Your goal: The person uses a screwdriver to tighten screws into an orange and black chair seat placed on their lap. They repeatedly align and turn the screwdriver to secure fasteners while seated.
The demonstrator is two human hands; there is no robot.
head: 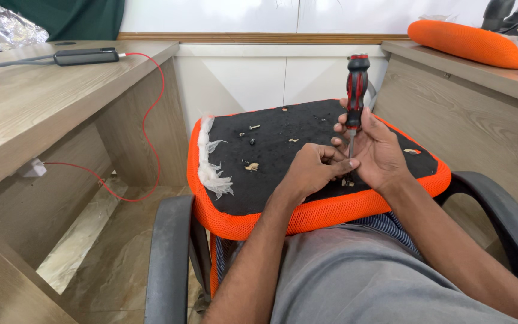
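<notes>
Orange mesh edging rings the upturned seat cushion with its black fabric underside [277,150], which lies across our lap between the grey chair armrests [169,258]. Our right hand [379,153] is closed around the shaft and lower handle of the red-and-black screwdriver [357,90], held upright, tip down near the cushion's near edge, right of centre. Our left hand [316,168] is curled, fingertips pinched at the shaft's lower end, touching the right hand. Tip and whatever it meets are hidden between the two hands; only a small dark bit shows there and we cannot tell what it is.

Small loose screws [253,128] and tan scraps lie on the black fabric toward the cushion's far left part, well apart from the hands. Torn white fabric [214,171] hangs along the cushion's left edge. Whether the scraps are wood or foam is too small to tell.

Wooden desk at left [25,108] carries a black bar-shaped device [85,56] at its far edge, with a red cable [151,120] dropping over the side. Second orange cushion [469,43] sits on the right desk, cut off by the frame's right edge.
</notes>
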